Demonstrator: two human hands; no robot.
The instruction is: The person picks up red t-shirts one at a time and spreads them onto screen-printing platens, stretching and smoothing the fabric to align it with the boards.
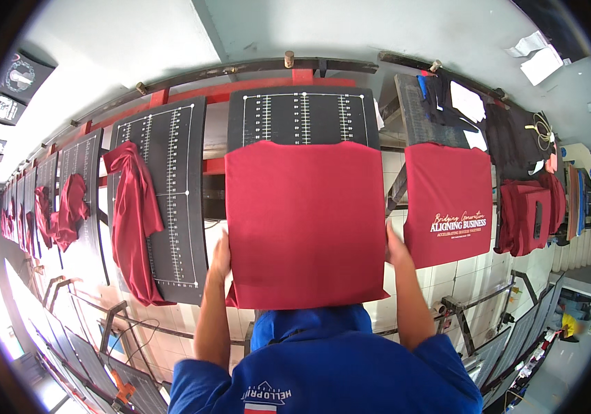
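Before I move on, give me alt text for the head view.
A person's left hand and right hand are at the sides of a dark-red garment spread over a black ruled board; a printed garment lies right, a crumpled garment left.

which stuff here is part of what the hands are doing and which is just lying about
Apparently in use:
- maroon cloth, left hand and right hand at its sides
- black ruled board behind it

Seemingly just lying about:
- coiled pale cord, right
- orange object, lower left
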